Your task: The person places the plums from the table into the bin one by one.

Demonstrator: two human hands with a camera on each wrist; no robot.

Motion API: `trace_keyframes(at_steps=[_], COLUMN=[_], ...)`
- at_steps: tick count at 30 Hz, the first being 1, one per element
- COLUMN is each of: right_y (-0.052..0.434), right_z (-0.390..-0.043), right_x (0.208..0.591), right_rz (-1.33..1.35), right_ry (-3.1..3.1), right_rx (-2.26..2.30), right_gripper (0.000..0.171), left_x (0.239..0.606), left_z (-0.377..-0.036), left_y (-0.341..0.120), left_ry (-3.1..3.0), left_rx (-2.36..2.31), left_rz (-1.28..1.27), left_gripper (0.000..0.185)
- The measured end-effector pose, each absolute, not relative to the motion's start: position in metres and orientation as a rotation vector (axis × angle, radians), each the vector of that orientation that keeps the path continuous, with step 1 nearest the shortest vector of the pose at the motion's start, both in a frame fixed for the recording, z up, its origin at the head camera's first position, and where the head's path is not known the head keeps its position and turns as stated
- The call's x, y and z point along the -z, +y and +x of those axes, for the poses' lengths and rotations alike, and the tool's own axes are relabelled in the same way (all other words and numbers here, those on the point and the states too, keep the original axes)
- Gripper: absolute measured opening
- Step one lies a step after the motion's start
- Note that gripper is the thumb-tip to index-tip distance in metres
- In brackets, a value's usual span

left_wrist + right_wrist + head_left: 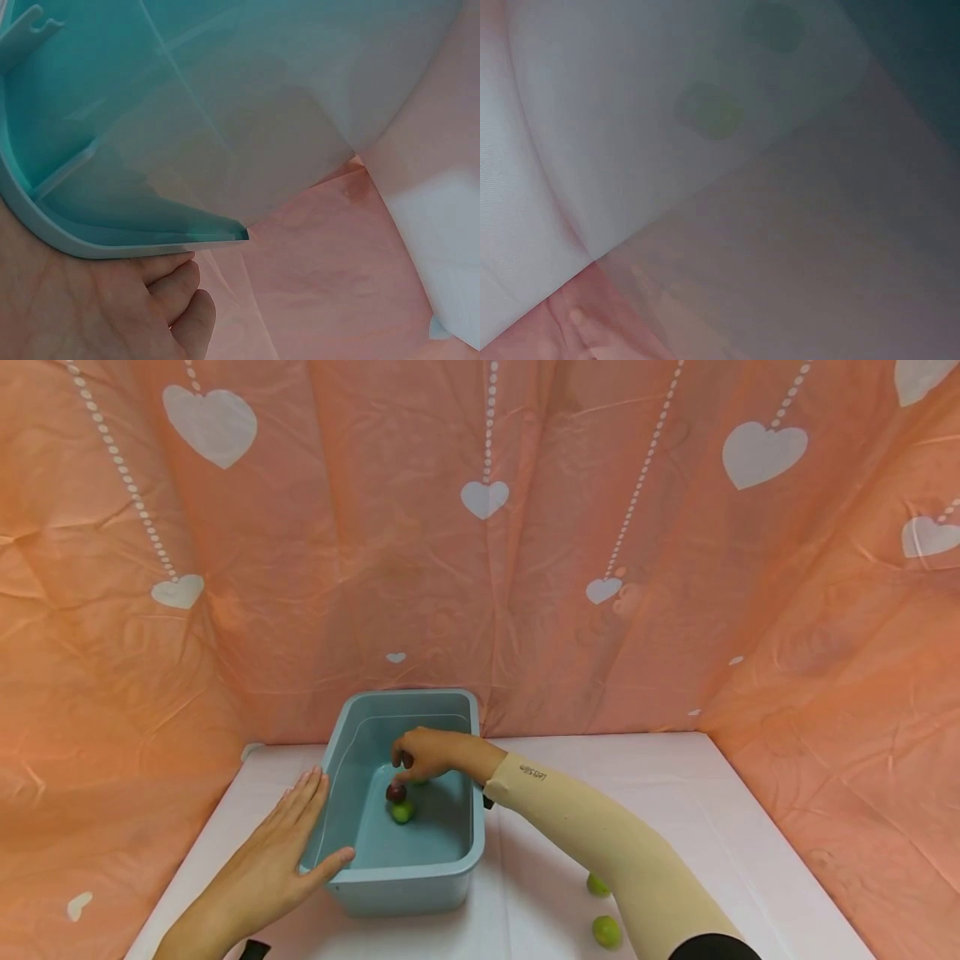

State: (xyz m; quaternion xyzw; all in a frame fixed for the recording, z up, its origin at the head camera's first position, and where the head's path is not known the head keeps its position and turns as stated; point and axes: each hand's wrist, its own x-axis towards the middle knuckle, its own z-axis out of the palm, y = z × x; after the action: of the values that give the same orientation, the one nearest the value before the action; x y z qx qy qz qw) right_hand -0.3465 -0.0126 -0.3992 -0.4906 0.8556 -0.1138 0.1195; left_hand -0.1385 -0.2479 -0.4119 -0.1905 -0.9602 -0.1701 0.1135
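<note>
Inside the blue-grey plastic basin [405, 872] hangs my right hand [431, 753], palm down with bent fingers. Just below its fingertips lies a small dark red round fruit [396, 792]; contact is hard to tell. A green round fruit [402, 812] sits beside the red one, and another green fruit [421, 781] shows partly under the hand. My left hand [285, 843] rests against the basin's left side near its front corner, fingers extended and thumb over the rim. The left wrist view shows the palm [75, 307] against the rim.
Two green fruits [606, 932] lie on the white table [675, 810] right of the basin, one partly behind the right forearm sleeve [600, 827]. Orange curtains [420, 568] with white hearts enclose the table's back and sides. The right wrist view is hazy.
</note>
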Motion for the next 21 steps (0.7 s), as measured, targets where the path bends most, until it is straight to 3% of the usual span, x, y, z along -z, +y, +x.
trace_keyframes(at_steps=[11,21], right_y=[-0.008,0.027], right_z=[-0.343,-0.344], right_x=[0.39,0.38], right_rz=[-1.529,-1.525], right_ry=[2.511,2.569], right_rx=[0.644,0.961], right_gripper=[0.024,0.024], left_x=[0.411,0.411], left_z=[-0.139,-0.139], left_y=[-0.247,-0.248], left_ry=[-2.836,-2.87], left_rx=[0.526,0.548], left_rz=[-0.552,-0.523], left_gripper=[0.101,0.103])
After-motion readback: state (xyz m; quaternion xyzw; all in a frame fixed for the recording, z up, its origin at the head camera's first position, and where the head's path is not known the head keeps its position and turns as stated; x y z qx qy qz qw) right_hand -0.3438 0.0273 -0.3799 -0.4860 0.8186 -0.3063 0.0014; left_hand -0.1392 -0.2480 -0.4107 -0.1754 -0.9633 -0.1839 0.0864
